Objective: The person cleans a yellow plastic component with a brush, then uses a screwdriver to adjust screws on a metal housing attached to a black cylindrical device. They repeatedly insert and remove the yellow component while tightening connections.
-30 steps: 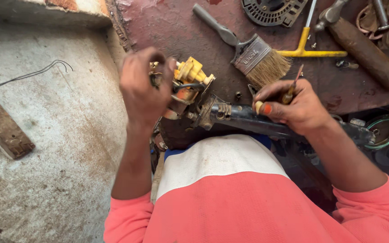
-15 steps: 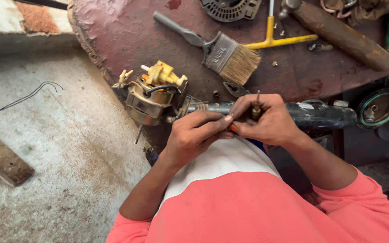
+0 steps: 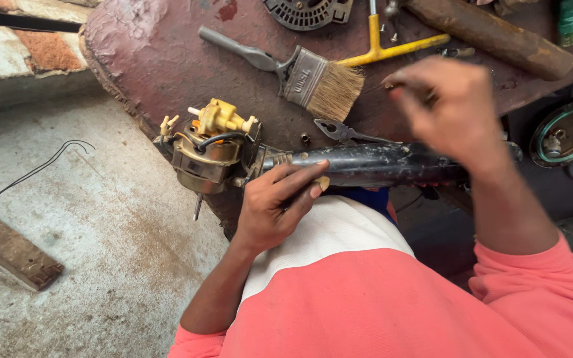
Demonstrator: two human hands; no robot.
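Observation:
A small brass-coloured electric motor (image 3: pixel 205 162) with a yellow plastic gear housing (image 3: pixel 220 118) on top hangs over the edge of a worn maroon bench (image 3: pixel 147 59). A dirty black shaft (image 3: pixel 379 164) runs right from it. My left hand (image 3: pixel 273 205) grips this shaft just beside the motor, fingers laid along it. Above the shaft's right part, my right hand (image 3: pixel 447 109) is raised and blurred, its fingers bunched together. Whether it holds anything small is unclear. Grey pliers (image 3: pixel 341 131) lie just behind the shaft.
On the bench lie a paintbrush (image 3: pixel 303 74), a yellow T-handled wrench (image 3: pixel 392 48), a rusty cylinder (image 3: pixel 492 33) and a round vented cover (image 3: pixel 308 10). A green-rimmed round part (image 3: pixel 564 132) sits at right. Below left, concrete floor (image 3: pixel 101 265) with a wire (image 3: pixel 34 171) and a wooden plank (image 3: pixel 8 248).
My right hand has lifted off the shaft and swung up and to the right. My left hand has settled lower on the shaft near the motor. The view has shifted slightly.

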